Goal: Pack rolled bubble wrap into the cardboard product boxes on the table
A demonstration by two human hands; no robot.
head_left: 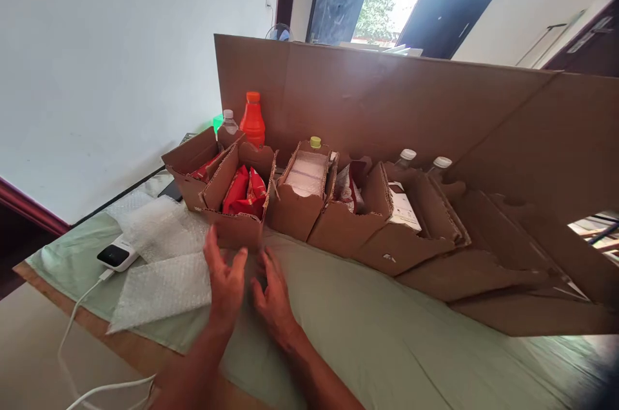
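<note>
My left hand (226, 284) is in front of a cardboard box (232, 227) with red packets (245, 191) in it. Its thumb and fingers are apart, with nothing between them. To its right, my right hand (275, 299) is near the same box's lower right corner, fingers slightly curled and thumb apart, also without anything in it. Whether the fingertips touch the cardboard I cannot tell. Sheets of bubble wrap (167, 287) lie beside my left hand on the green cloth (348, 313).
More cardboard boxes (348, 227) stand in a row to the right, one holding a white wrapped pack (308, 171). Behind them are an orange bottle (253, 121) and a tall cardboard panel (387, 107). A white device (117, 253) with a cable (80, 303) lies at the left.
</note>
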